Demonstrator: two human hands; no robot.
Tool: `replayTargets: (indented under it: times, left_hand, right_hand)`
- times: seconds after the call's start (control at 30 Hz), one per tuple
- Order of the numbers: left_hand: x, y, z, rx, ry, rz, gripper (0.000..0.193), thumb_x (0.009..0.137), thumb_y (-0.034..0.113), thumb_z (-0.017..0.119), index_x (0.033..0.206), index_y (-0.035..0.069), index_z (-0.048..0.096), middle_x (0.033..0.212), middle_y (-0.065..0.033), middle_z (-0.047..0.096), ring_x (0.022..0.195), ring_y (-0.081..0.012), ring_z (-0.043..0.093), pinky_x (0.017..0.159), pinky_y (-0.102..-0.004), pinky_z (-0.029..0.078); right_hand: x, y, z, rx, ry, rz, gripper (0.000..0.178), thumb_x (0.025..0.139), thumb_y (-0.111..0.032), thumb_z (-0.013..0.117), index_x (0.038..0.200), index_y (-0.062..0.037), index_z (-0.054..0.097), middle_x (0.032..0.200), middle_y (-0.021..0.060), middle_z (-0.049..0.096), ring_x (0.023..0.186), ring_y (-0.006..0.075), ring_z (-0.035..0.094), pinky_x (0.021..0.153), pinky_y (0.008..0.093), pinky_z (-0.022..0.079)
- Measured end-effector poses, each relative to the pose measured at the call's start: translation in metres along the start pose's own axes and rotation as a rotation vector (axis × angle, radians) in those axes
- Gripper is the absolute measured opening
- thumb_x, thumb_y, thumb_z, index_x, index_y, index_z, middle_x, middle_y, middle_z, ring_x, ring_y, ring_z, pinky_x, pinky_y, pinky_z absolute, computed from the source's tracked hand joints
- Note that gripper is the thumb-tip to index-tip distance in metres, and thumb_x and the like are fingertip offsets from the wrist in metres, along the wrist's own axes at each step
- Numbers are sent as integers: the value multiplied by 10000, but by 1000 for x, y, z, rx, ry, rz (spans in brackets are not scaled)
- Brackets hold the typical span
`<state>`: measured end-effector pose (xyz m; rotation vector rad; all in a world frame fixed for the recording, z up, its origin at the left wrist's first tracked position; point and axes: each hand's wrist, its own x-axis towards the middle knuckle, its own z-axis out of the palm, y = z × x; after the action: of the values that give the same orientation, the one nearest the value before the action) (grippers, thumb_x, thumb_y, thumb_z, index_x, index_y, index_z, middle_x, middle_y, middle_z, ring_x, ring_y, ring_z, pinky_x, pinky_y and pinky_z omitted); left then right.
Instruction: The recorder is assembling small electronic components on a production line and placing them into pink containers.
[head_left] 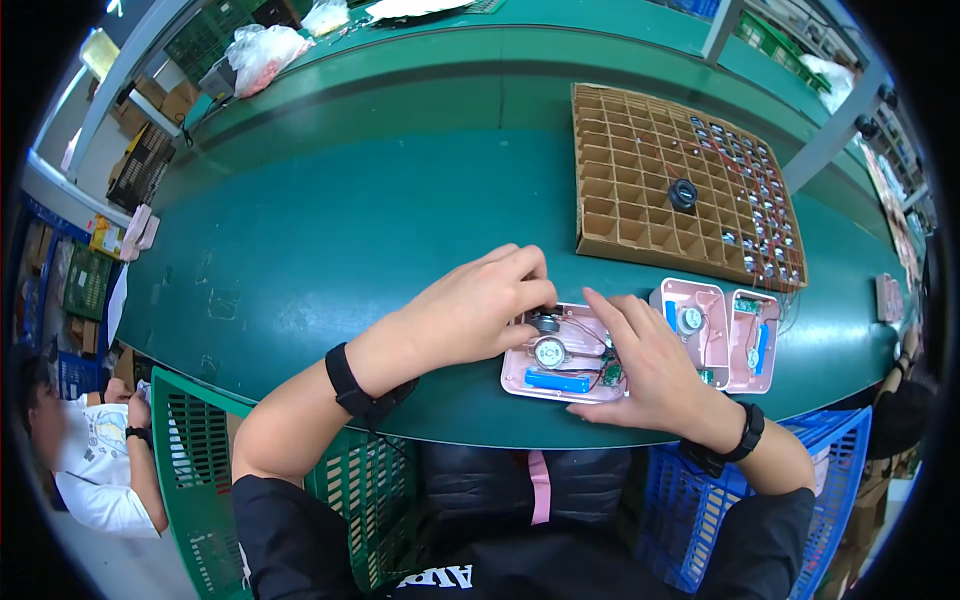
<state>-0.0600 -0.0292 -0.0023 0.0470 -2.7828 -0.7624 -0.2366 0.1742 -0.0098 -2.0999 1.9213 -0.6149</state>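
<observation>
Black shirt (560,562) nearest, the pink casing (545,394) lies lengthwise left-to-right, left hand (490,300) over its dark round component (546,324), hold unclear, right hand (655,372) clasping its right end.

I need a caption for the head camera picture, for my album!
Left fingers reach into an open pink case; right fingers span its right end.

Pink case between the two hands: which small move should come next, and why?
Probably the left hand should gently press the dark round part down in the pink case: it already reaches that part, while the right hand spans the other end.
</observation>
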Motion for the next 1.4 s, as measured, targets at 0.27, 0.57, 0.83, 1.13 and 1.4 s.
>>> replayTargets:
  times: [0.27,0.57,0.83,1.13,1.4]
  left_hand:
    - [-3,-17,12,-32,-54,105,183,826,124,786,958,17,720,1037,-113,635,971,-307,660,850,-427,555]
    - [5,-12,7,-100,-213,44,154,837,121,760,941,27,698,1031,-91,635,946,-319,662,810,-438,550]
    - [5,-34,7,83,-79,370,152,826,113,743,955,54,690,1041,-73,634,953,-309,654,784,-429,542]
    - [-4,-7,-6,69,-158,292,163,805,152,756,943,82,706,901,-106,681,877,-335,687,745,-435,551]
    - [-12,21,-20,-84,-426,212,205,818,182,782,971,63,715,868,-149,742,834,-347,719,743,-464,556]
  right_hand:
    - [1,-1,0,8,15,-12,1116,651,-401,925,1547,9,401,1268,187,556,1120,367,575,961,457,479]
    - [4,-4,-27,73,-173,-32,1035,668,-419,928,1534,-89,466,1270,172,566,1073,366,607,910,452,501]
    - [11,-13,-38,78,-224,-312,415,779,-172,844,1176,-92,751,1283,138,625,1098,336,622,901,424,522]
    - [16,-13,-19,138,-156,-423,264,746,-112,830,999,-67,774,1054,72,724,906,282,663,781,385,545]
    - [15,-11,-9,65,-189,-473,260,747,-74,797,1001,-67,744,1048,62,706,920,257,654,771,382,530]
